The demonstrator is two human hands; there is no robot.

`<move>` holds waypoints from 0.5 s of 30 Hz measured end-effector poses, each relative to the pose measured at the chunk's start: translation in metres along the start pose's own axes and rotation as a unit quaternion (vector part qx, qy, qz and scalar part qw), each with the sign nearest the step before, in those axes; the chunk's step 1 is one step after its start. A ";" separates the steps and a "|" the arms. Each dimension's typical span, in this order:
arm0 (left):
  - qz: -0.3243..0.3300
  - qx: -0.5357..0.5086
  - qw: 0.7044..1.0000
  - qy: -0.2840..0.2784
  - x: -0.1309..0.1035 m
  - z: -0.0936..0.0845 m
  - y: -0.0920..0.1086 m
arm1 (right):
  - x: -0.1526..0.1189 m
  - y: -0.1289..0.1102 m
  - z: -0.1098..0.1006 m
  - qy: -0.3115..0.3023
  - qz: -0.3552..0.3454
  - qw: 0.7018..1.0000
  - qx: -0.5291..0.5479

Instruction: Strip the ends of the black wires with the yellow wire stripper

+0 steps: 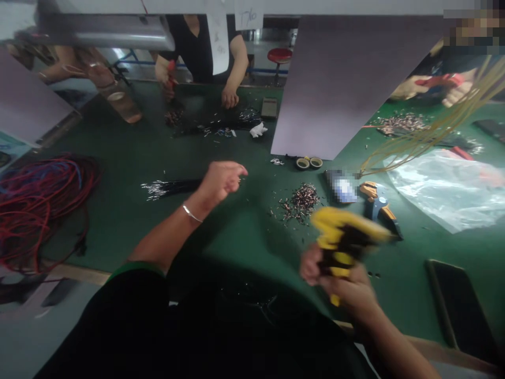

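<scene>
My left hand (pixel 224 180) is over the green table, fingers curled and pinched together. Whatever is between its fingertips is too small to make out. Under and beside that hand lies a bundle of thin black wires (pixel 179 186), their bare silvery ends (pixel 154 190) fanned out to the left. My right hand (pixel 347 281) grips a yellow-and-black wire stripper (pixel 341 234), blurred by motion, its head raised above the table. A heap of small copper-coloured terminals or clippings (pixel 303 199) lies just beyond the tool, between the two hands.
Red and blue cable coils (pixel 47 205) lie at left. Right of the heap are tape rolls (pixel 310 163), a blue-orange hand tool (pixel 381 208), a clear plastic bag (pixel 450 189) and a phone (pixel 461 305). A grey divider (pixel 339 84) stands behind; co-workers' hands (pixel 230 97) work across the table.
</scene>
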State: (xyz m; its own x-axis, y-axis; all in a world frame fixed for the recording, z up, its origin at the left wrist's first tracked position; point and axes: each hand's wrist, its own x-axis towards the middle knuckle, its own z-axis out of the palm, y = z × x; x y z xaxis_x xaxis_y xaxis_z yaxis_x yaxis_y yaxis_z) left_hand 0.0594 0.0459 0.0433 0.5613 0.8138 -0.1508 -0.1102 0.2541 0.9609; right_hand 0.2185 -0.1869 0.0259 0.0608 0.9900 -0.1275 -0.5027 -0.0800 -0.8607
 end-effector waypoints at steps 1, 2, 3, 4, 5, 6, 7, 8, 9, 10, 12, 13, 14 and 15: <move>0.014 -0.009 1.000 -0.008 0.001 -0.001 0.002 | 0.001 -0.007 -0.003 0.039 -0.063 0.997 0.017; 0.016 -0.014 0.999 -0.026 0.001 0.000 0.003 | 0.004 -0.012 -0.006 0.070 -0.097 0.993 0.026; 0.006 -0.012 0.999 -0.044 0.000 0.001 0.003 | 0.007 -0.014 -0.010 0.073 -0.099 0.992 0.024; -0.014 -0.004 0.998 -0.063 -0.002 0.003 0.002 | 0.012 -0.012 -0.013 0.065 -0.077 0.995 0.017; -0.018 -0.004 0.998 -0.056 -0.004 0.005 0.001 | 0.016 -0.008 -0.016 0.057 -0.058 0.997 0.008; -0.014 -0.007 0.999 -0.044 -0.006 0.007 0.001 | 0.021 -0.001 -0.019 0.051 -0.037 0.998 -0.008; -0.012 -0.014 0.999 -0.037 -0.008 0.008 0.001 | 0.025 0.007 -0.022 0.054 -0.018 0.998 -0.029; -0.008 -0.021 0.999 -0.035 -0.010 0.008 0.001 | 0.028 0.015 -0.023 0.050 0.003 0.997 -0.055; -0.002 -0.026 0.999 -0.036 -0.012 0.008 0.002 | 0.030 0.021 -0.025 0.055 0.007 0.995 -0.079; 0.005 -0.029 0.999 -0.036 -0.013 0.007 0.004 | 0.031 0.027 -0.025 0.057 0.008 0.993 -0.107; 0.019 -0.032 0.999 -0.029 -0.016 0.006 0.009 | 0.032 0.032 -0.025 0.045 0.010 0.987 -0.156; 0.026 -0.034 0.999 -0.023 -0.017 0.006 0.011 | 0.032 0.033 -0.024 0.041 0.008 0.983 -0.180; 0.032 -0.035 0.999 -0.018 -0.018 0.006 0.014 | 0.031 0.033 -0.023 0.039 0.005 0.978 -0.205; 0.037 -0.036 0.999 -0.015 -0.019 0.006 0.015 | 0.031 0.032 -0.022 0.040 -0.001 0.972 -0.232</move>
State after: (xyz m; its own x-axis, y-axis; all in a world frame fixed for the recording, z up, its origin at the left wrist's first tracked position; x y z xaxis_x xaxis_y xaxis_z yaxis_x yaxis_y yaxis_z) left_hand 0.0516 0.0311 0.0625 0.5735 0.8161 -0.0713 -0.2106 0.2309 0.9499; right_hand 0.2234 -0.1615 -0.0165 0.1368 0.9795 -0.1481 -0.0598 -0.1410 -0.9882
